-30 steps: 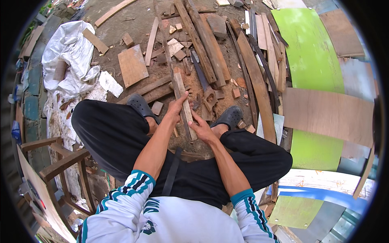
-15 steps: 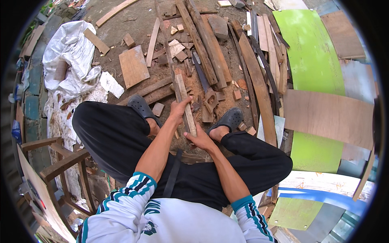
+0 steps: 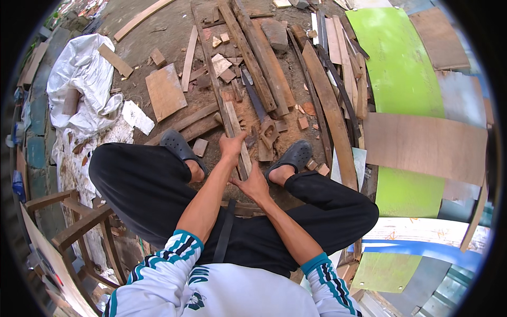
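Here, both hands on wooden slat

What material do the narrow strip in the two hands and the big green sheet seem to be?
Strip: looks like raw, unpainted wood, pale brown with a rough face. Green sheet: probably a painted board or laminate; smooth, even bright green hides the core, so I cannot be sure.

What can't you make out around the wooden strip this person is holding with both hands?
- Head view: near end of the narrow pale wooden strip is hidden under the right hand.
- Left hand: fingers curl out of sight around the strip.
- Dark saw-like tool: too small to identify.
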`<state>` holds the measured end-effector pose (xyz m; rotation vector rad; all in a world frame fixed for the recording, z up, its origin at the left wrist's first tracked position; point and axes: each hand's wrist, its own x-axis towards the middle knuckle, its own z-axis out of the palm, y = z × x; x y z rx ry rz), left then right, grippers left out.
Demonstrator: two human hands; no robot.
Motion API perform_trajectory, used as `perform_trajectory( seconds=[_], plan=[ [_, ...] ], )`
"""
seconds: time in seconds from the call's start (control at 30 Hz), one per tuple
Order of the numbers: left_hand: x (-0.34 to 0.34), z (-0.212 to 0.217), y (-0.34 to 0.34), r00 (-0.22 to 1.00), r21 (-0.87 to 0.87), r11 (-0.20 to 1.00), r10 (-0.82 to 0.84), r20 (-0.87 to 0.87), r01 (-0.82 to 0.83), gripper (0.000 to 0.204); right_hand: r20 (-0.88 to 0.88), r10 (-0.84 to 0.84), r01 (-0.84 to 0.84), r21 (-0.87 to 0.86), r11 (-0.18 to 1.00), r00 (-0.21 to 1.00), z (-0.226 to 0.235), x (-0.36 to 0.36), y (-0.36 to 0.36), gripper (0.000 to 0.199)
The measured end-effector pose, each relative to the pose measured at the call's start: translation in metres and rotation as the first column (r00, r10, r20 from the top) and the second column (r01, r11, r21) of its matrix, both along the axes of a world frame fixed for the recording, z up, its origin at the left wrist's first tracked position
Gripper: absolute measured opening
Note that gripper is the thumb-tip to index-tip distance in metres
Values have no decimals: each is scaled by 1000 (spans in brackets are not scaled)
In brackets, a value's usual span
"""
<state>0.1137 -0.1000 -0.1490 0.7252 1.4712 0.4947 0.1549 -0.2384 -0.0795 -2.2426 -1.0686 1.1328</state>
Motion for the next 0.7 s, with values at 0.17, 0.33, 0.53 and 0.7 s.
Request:
perform_trajectory(
  seconds=[0.17, 0.33, 0.53, 0.7],
  plan=[
    [2, 6, -2, 998, -43, 999, -8, 64, 11, 61, -63, 19, -24, -91, 996, 998, -19, 11, -3, 75],
    [-7, 3, 20, 958, -223, 974, 18, 285, 49, 79, -162, 45, -47, -9, 999, 986, -16, 18, -3, 70],
    [-18, 11, 57, 836, -343, 938, 147, 529, 52, 98, -382, 28, -40, -21, 999, 924, 1, 12, -11, 81],
    [-18, 6, 69, 844, -332, 941, 121, 523, 71, 94, -122, 27, -31, -31, 999, 992, 20, -5, -14, 62]
  ],
)
